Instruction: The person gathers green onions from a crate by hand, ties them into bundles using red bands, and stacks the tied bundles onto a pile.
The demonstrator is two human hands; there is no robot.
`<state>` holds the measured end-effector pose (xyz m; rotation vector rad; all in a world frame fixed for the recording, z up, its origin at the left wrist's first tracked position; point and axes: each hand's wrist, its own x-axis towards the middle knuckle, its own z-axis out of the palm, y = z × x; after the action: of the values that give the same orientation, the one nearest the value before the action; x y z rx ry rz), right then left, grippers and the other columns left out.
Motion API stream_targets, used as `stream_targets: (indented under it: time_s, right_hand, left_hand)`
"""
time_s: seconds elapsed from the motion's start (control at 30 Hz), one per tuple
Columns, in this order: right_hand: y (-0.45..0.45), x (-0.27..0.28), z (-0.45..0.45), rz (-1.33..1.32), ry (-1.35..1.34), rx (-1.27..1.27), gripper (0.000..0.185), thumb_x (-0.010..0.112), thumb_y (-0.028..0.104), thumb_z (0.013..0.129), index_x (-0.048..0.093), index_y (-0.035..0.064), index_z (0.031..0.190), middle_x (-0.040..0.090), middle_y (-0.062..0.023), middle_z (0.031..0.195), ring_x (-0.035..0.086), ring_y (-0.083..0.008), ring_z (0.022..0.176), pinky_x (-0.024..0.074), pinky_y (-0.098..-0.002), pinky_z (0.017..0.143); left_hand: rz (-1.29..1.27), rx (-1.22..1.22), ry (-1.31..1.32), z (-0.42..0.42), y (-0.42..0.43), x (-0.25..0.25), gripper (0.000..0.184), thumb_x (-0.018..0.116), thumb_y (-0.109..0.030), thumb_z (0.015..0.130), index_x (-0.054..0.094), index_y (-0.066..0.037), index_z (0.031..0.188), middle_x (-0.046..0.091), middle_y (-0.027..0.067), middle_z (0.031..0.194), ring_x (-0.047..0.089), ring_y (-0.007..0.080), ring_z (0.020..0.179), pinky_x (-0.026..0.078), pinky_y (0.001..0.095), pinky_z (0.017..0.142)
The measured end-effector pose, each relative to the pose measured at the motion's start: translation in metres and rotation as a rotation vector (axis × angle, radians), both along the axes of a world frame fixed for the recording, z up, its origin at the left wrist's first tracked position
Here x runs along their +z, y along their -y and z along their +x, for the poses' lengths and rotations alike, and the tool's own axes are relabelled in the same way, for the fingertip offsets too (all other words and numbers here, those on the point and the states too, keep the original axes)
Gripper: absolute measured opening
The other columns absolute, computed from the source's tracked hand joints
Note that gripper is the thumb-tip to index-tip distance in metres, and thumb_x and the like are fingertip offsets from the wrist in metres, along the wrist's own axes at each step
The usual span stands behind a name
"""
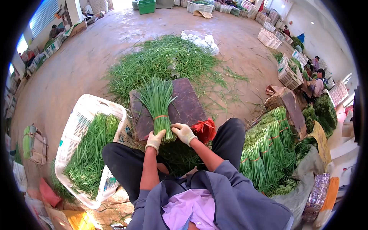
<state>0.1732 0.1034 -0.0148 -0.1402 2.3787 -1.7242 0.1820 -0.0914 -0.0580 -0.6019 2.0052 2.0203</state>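
A bundle of garlic chives (156,97) lies on a dark, worn board (188,99), bound by an orange band low on its stems. My left hand (155,140), in a pale glove, grips the stem ends from the left, thumb on top. From the right, my right hand (184,133), gloved too, closes its fingers against the same stem ends. Red ties (205,130) hang in a bunch at the board's right corner, close to my right hand.
A white crate (80,111) of loose chives stands at my left. Tied bundles (264,153) are stacked at my right. Beyond the board, loose chives (161,57) lie heaped on the floor by a white plastic sheet (201,41). Other people (317,84) sit farther off among crates.
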Motion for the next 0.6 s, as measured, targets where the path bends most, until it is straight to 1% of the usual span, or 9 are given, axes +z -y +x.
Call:
stream_targets:
  time_s: [0.03, 0.07, 0.1, 0.17, 0.2, 0.43, 0.5, 0.57, 0.6]
  right_hand:
    - [0.004, -0.004, 0.002, 0.014, -0.044, 0.007, 0.031, 0.063, 0.020, 0.090, 0.069, -0.0007, 0.112, 0.073, -0.0145, 0.104, 0.068, -0.0178, 0.093, 0.0509, -0.0311, 0.086]
    - [0.009, -0.011, 0.001, 0.014, -0.254, 0.014, 0.027, 0.061, 0.016, 0.092, 0.069, -0.0027, 0.111, 0.071, -0.0082, 0.090, 0.065, -0.0116, 0.075, 0.0527, -0.0274, 0.069]
    - [0.010, -0.008, 0.002, 0.008, -0.246, 0.013, 0.027, 0.061, 0.016, 0.092, 0.069, -0.0027, 0.111, 0.071, -0.0082, 0.090, 0.065, -0.0116, 0.075, 0.0527, -0.0274, 0.069]
    - [0.009, 0.010, -0.007, -0.268, 0.217, 0.013, 0.026, 0.061, 0.014, 0.093, 0.068, -0.0026, 0.112, 0.070, -0.0090, 0.090, 0.065, -0.0128, 0.074, 0.0534, -0.0280, 0.066]
    - [0.010, 0.012, -0.015, -0.314, 0.286, -0.058, 0.026, 0.061, 0.013, 0.093, 0.067, -0.0024, 0.113, 0.070, -0.0089, 0.089, 0.065, -0.0132, 0.070, 0.0532, -0.0282, 0.062]
    - [0.029, 0.001, -0.069, 0.184, 0.089, -0.072, 0.027, 0.071, 0.019, 0.087, 0.069, -0.0004, 0.107, 0.069, -0.0064, 0.082, 0.063, -0.0135, 0.067, 0.0516, -0.0289, 0.060]
    - [0.026, 0.003, -0.068, -0.273, 0.337, -0.116, 0.027, 0.072, 0.019, 0.087, 0.070, 0.0005, 0.106, 0.069, -0.0054, 0.082, 0.064, -0.0148, 0.070, 0.0524, -0.0290, 0.064]
    - [0.017, 0.015, -0.057, -0.361, 0.398, -0.111, 0.026, 0.072, 0.019, 0.087, 0.068, 0.0017, 0.106, 0.069, -0.0050, 0.088, 0.066, -0.0154, 0.078, 0.0530, -0.0294, 0.069]
    - [0.011, 0.023, -0.049, -0.583, 0.400, -0.101, 0.022, 0.069, 0.017, 0.090, 0.066, 0.0032, 0.107, 0.069, -0.0057, 0.093, 0.066, -0.0159, 0.082, 0.0532, -0.0303, 0.072]
  left_hand:
    - [-0.098, 0.028, 0.039, 0.003, 0.000, 0.021, 0.102, 0.082, -0.047, 0.073, 0.035, 0.007, 0.145, 0.064, 0.0192, 0.122, 0.063, 0.0290, 0.107, 0.048, 0.0359, 0.093]
    - [-0.299, 0.104, 0.061, 0.008, -0.003, 0.041, 0.088, 0.083, -0.043, 0.075, 0.044, 0.008, 0.135, 0.065, 0.0151, 0.117, 0.063, 0.0234, 0.102, 0.049, 0.0337, 0.089]
    - [-0.306, 0.103, 0.068, 0.009, -0.002, 0.033, 0.088, 0.083, -0.043, 0.075, 0.044, 0.008, 0.135, 0.065, 0.0151, 0.117, 0.063, 0.0234, 0.102, 0.049, 0.0337, 0.089]
    - [-0.386, -0.061, -0.096, 0.006, -0.001, 0.008, 0.089, 0.085, -0.042, 0.071, 0.044, 0.005, 0.134, 0.065, 0.0150, 0.117, 0.064, 0.0240, 0.102, 0.048, 0.0340, 0.090]
    - [-0.472, -0.067, -0.071, 0.008, -0.004, 0.011, 0.086, 0.086, -0.040, 0.069, 0.044, 0.002, 0.133, 0.065, 0.0138, 0.115, 0.064, 0.0237, 0.102, 0.049, 0.0347, 0.090]
    - [-0.329, -0.049, -0.093, 0.013, -0.012, 0.032, 0.081, 0.085, -0.038, 0.069, 0.048, 0.000, 0.130, 0.066, 0.0135, 0.112, 0.064, 0.0231, 0.100, 0.049, 0.0341, 0.090]
    - [-0.300, -0.053, -0.081, 0.015, -0.009, 0.041, 0.079, 0.084, -0.038, 0.070, 0.050, 0.001, 0.129, 0.066, 0.0132, 0.112, 0.064, 0.0224, 0.099, 0.049, 0.0338, 0.090]
    - [-0.250, -0.058, -0.092, 0.012, -0.007, 0.028, 0.078, 0.084, -0.038, 0.071, 0.051, 0.002, 0.130, 0.067, 0.0123, 0.112, 0.064, 0.0210, 0.099, 0.049, 0.0333, 0.090]
    - [-0.233, -0.080, -0.098, 0.008, -0.003, 0.020, 0.073, 0.083, -0.035, 0.075, 0.052, 0.002, 0.129, 0.067, 0.0113, 0.111, 0.064, 0.0194, 0.098, 0.049, 0.0326, 0.089]
